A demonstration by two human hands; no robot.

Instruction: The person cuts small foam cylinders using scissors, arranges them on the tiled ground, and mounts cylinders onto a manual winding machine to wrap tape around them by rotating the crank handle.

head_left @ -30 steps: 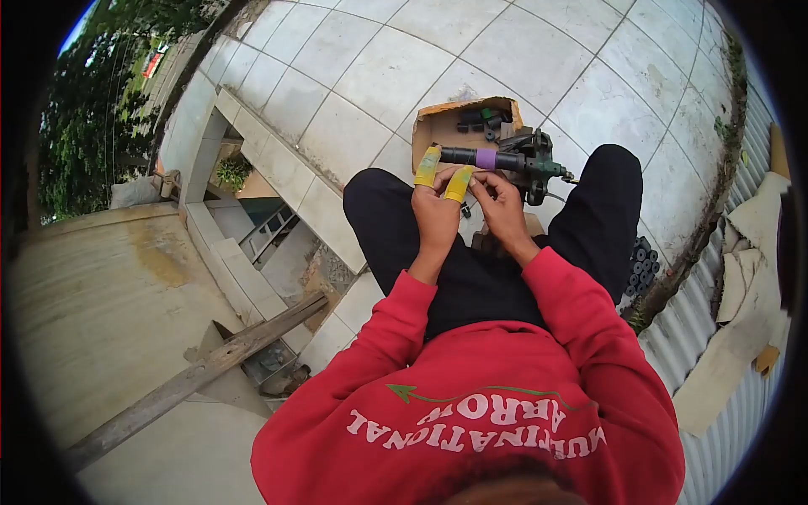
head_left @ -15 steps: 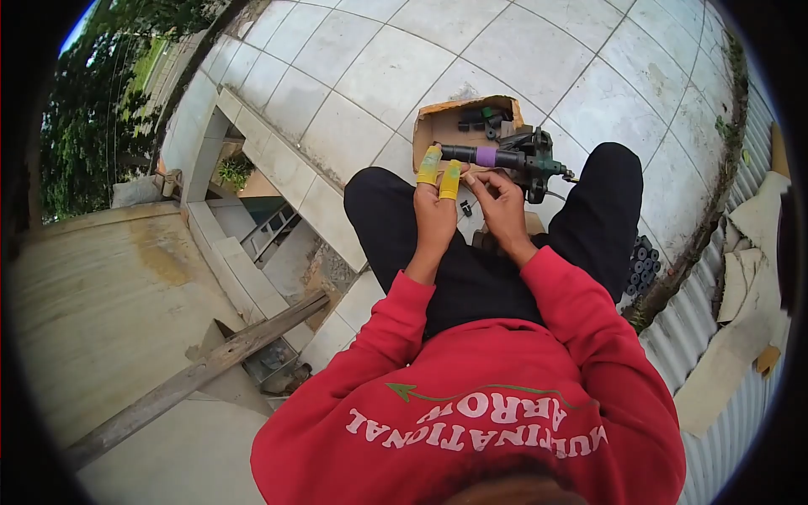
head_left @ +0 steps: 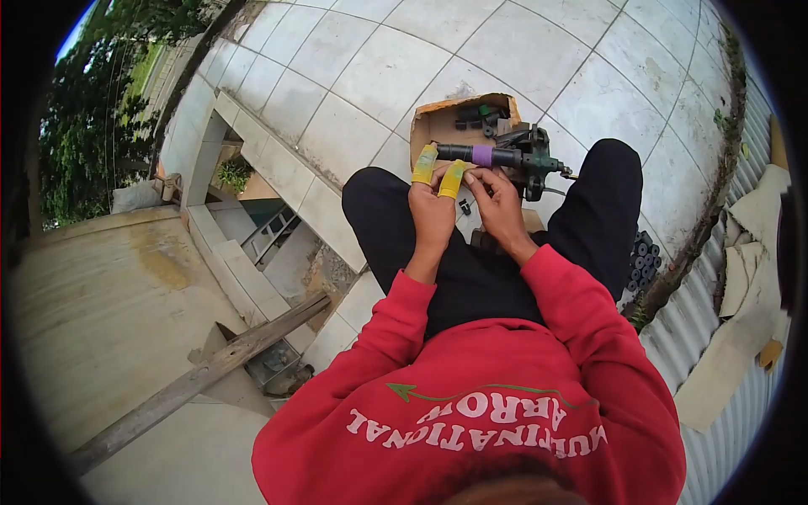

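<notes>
My left hand [head_left: 433, 215] wears yellow covers on two fingers. Its fingertips meet those of my right hand [head_left: 498, 204] just below a dark machine [head_left: 536, 164]. Both hands are closed in a pinch; whatever is between the fingertips is too small or hidden to make out. From the machine a black cylinder with a purple band [head_left: 481, 156] reaches left, and one yellow-covered finger is close to its end. Behind it stands an open cardboard box [head_left: 427, 126] with several small black parts [head_left: 478, 120] inside.
A small black piece [head_left: 465, 206] lies between my legs, below my hands. Several black round pieces with holes [head_left: 645, 263] are piled beyond my right knee. Pale floor tiles [head_left: 370, 76] stretch ahead. A wooden beam [head_left: 202, 370] is at the left, corrugated metal sheet [head_left: 703, 337] at the right.
My left hand has shifted slightly left, and its covered fingers have tilted and spread a little. The right hand stays nearly in place, fingertips still against the left ones.
</notes>
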